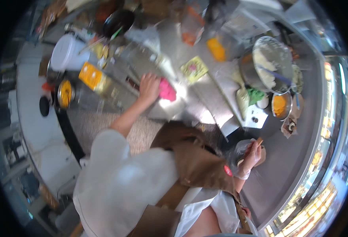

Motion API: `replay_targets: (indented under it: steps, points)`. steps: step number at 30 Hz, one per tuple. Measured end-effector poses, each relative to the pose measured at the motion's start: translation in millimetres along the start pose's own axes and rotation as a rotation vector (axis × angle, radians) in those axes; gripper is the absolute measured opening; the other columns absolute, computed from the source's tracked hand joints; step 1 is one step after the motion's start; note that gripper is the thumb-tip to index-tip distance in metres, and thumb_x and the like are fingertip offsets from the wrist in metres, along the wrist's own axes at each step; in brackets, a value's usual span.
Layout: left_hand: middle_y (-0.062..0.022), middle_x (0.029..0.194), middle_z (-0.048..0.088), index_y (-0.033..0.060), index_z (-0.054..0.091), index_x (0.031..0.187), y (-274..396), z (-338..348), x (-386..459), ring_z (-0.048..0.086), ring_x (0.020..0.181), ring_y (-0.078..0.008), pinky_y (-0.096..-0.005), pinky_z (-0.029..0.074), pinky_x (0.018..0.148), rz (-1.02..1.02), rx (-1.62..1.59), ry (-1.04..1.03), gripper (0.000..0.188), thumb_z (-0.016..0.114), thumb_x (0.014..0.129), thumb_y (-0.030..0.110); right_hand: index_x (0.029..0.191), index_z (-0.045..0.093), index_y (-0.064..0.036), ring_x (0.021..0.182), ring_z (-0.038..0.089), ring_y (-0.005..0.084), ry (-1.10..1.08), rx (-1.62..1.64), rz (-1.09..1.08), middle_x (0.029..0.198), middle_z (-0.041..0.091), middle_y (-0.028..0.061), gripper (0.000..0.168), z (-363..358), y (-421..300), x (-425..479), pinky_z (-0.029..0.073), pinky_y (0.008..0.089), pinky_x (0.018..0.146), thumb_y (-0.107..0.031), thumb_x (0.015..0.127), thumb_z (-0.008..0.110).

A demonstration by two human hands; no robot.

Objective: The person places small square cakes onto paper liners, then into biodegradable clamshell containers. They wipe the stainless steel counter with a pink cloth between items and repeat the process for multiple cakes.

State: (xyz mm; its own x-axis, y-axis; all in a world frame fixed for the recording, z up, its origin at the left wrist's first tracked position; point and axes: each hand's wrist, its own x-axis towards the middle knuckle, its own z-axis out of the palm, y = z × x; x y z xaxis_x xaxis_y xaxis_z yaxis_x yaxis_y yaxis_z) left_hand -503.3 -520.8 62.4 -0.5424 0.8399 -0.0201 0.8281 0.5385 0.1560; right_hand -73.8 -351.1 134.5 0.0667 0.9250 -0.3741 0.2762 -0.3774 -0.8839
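Observation:
My left hand (149,86) presses a bunched pink cloth (167,89) onto the metal worktop (150,111). The picture is blurred there. A dark brown strip (132,83) lies just left of my fingers, and a white piping bag (166,65) lies beyond the cloth. To the lower right, my right hand (252,154) grips a small brown piece (259,141); its exact kind is unclear. Clear plastic film (241,146) hangs beside that hand, and a pale brown round thing (262,157) shows partly behind it. A yellow patterned paper (194,69) lies right of the cloth.
A large mixing bowl (246,69) holds cream and a spatula (276,75). Near it are a cream-filled piping bag (242,99), a green cloth (255,95) and a metal bowl of orange filling (280,106). A white bucket (64,54) and an orange carton (89,75) stand left.

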Motion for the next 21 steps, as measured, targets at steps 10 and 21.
replay_targets:
  steps: [10, 21]
  points:
    - [-0.0146, 0.093, 0.066, 0.0059, 0.066, 0.081, 19.0, -72.1, 22.3, 0.063, 0.085, -0.0334, -0.0442, 0.045, 0.084, 0.039, 0.189, -0.482, 0.021, 0.059, 0.084, 0.025, 0.090, 0.061, -0.006, 0.043, 0.039, 0.0011, -0.047, 0.148, -0.071, 0.061, 0.052, -0.0038, 0.024, 4.9, -2.2, 5.9, 0.028, 0.0162, 0.038, -0.028, 0.095, 0.054]
    - [-0.0136, 0.105, 0.059, 0.0060, 0.062, 0.103, 165.0, -187.8, 346.8, 0.052, 0.105, -0.0315, -0.0443, 0.042, 0.087, 0.469, -0.194, 0.695, 0.044, 0.077, 0.066, 0.026, 0.085, 0.062, -0.007, 0.049, 0.045, 0.0025, 0.083, 0.198, -0.100, 0.063, 0.055, -0.0034, 0.017, -2.7, -4.2, -10.2, 0.035, 0.0171, 0.044, -0.021, 0.092, 0.056]
